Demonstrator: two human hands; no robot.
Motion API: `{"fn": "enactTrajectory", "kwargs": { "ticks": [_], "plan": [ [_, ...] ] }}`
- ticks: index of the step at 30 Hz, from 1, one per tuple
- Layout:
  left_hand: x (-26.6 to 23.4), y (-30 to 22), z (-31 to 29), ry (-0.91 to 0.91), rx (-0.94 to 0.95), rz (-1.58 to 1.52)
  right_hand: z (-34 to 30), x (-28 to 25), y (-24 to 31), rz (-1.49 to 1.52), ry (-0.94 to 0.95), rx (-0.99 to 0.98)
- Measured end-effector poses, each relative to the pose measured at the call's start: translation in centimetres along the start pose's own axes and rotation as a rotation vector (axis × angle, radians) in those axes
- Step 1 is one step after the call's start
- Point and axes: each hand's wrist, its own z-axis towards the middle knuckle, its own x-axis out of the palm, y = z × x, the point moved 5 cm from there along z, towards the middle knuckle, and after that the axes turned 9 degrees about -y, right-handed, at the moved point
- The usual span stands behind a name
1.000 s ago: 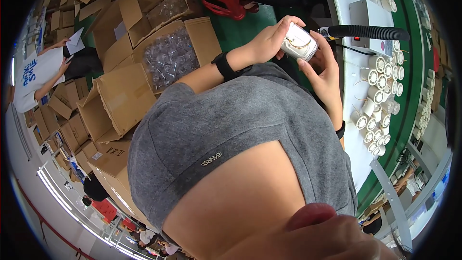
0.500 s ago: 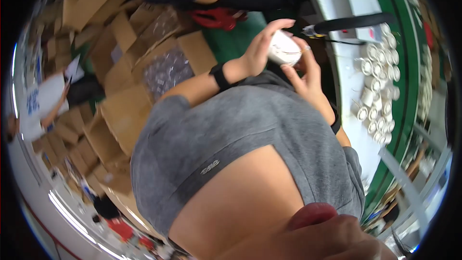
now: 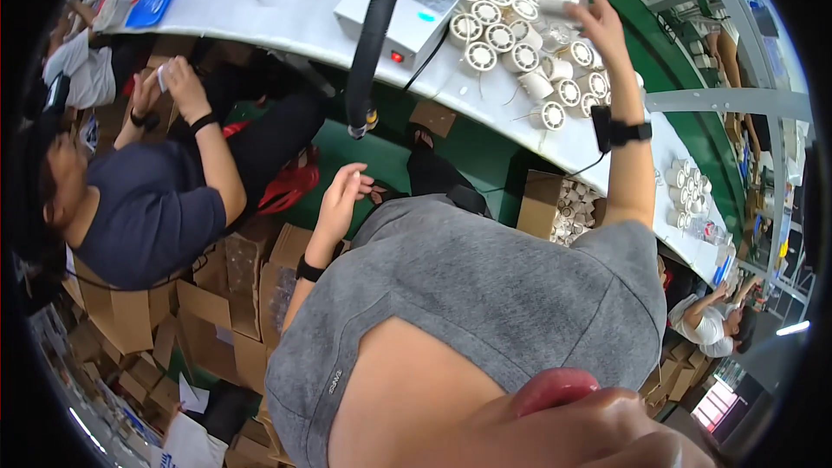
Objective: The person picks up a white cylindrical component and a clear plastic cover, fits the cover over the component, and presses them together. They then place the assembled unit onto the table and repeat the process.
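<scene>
My right hand (image 3: 600, 28) reaches out over the far part of the white table and grips a white cylindrical plastic part (image 3: 562, 0), slightly blurred, lying sideways in the fingers. Close below it is a cluster of similar white cylinders (image 3: 500, 37) with slotted round tops. Several of these stand upright, others lie tilted, and thin wires stick out from some. A clear plastic piece (image 3: 555, 38) sits among them, just under the held part. My left hand (image 3: 340, 198) hangs in front of my body, off the table, fingers apart and loosely bent, with nothing visible in it.
A grey-white box (image 3: 394, 22) with a black flexible hose (image 3: 374, 43) stands on the table (image 3: 286, 30). A carton of white parts (image 3: 539, 208) sits under the table edge. At left, a co-worker (image 3: 156, 199) handles a small white piece. Open cartons (image 3: 208, 321) crowd the lower left.
Both hands held the white part before my body; now my right hand has carried it out over the table cluster. My left hand has let go. The view has swung round toward the table.
</scene>
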Motion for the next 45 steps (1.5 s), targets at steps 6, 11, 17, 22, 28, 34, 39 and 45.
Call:
{"fn": "enactTrajectory", "kwargs": {
  "ticks": [6, 11, 17, 22, 28, 34, 39, 45],
  "plan": [
    [2.4, 0.7, 2.8, -0.082, -0.068, 0.380, 11.5, 1.1, -13.2, -0.570, -0.313, 0.149],
    [5.8, -2.3, 5.5, 0.023, 0.113, 0.759, 12.6, 5.2, -17.0, -0.608, -0.360, 0.348],
    [7.4, -2.8, 8.7, 0.031, -0.020, 0.711, 11.2, 7.5, -16.3, -0.621, -0.215, 0.306],
    [8.2, -2.7, 10.5, 0.058, -0.029, 0.688, 14.4, 6.6, -18.5, -0.671, -0.184, 0.199],
    [8.4, -2.9, 10.7, -0.001, -0.013, 0.718, 24.2, 4.3, -17.8, -0.647, -0.230, 0.152],
    [8.8, -3.0, 11.1, -0.025, -0.083, 0.757, 27.4, 8.6, -21.3, -0.695, -0.035, 0.225],
    [8.5, -2.6, 11.3, -0.016, -0.037, 0.733, 24.8, 6.2, -17.6, -0.729, 0.114, -0.068],
    [9.8, -3.9, 13.1, 0.114, 0.036, 0.803, 9.0, 6.0, -14.0, -0.617, 0.764, -0.305]
  ]
}}
